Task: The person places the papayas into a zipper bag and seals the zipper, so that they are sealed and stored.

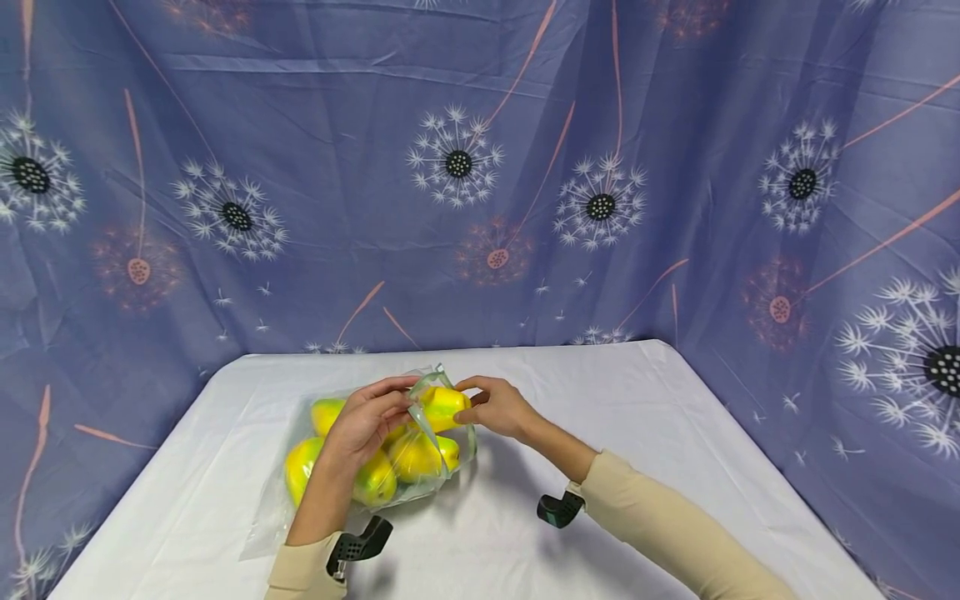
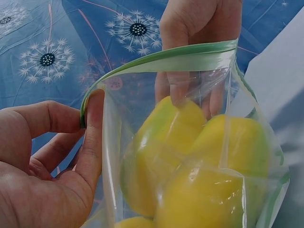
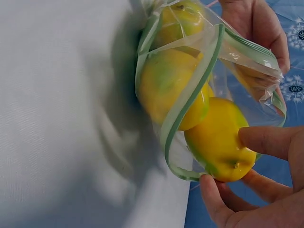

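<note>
A clear zip bag (image 1: pixel 264 525) with a green seal strip lies on the table, with several yellow-green mangoes inside it. My left hand (image 1: pixel 360 427) pinches the bag's rim at the seal, and the mouth gapes toward the right. At that mouth my right hand (image 1: pixel 501 408) holds one mango (image 3: pixel 221 137) by its end. In the right wrist view its thumb and fingers lie on either side of the fruit, and one fingertip is at the green strip. Another mango (image 3: pixel 171 88) sits just inside the opening. The left wrist view shows mangoes (image 2: pixel 213 190) through the clear film.
The bag and hands are over a white-covered table (image 1: pixel 600 400). A blue curtain (image 1: pixel 360 167) with dandelion prints hangs behind it and along both sides. Each wrist wears a black camera mount (image 1: pixel 561 508).
</note>
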`<state>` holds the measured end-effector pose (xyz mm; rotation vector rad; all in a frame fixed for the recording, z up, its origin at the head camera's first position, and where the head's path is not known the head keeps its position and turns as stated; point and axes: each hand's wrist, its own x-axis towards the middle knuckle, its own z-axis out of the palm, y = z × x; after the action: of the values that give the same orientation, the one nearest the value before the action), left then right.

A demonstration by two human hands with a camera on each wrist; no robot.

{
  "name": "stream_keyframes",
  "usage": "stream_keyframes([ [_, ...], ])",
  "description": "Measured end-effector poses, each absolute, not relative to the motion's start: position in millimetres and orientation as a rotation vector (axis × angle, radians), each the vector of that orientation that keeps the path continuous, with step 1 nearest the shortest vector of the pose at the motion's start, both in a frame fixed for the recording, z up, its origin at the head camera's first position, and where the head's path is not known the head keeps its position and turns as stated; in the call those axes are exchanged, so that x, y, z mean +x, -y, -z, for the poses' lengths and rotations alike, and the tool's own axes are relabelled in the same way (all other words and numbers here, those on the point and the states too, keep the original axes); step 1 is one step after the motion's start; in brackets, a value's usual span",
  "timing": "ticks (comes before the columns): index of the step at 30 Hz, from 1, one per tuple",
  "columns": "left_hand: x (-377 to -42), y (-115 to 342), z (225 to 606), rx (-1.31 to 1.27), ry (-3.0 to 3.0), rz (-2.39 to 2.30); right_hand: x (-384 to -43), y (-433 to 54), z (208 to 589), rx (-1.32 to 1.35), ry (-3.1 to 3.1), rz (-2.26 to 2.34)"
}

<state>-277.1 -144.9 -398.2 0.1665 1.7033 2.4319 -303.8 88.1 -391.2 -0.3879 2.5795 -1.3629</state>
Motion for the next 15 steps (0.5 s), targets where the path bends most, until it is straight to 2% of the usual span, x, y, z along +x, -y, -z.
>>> stream_keyframes([
  [15,-276.2,143.9,397.6,0.16,-1.73,-2.429,-306.2,-86.4,392.6,-0.321,-2.464,1.471],
])
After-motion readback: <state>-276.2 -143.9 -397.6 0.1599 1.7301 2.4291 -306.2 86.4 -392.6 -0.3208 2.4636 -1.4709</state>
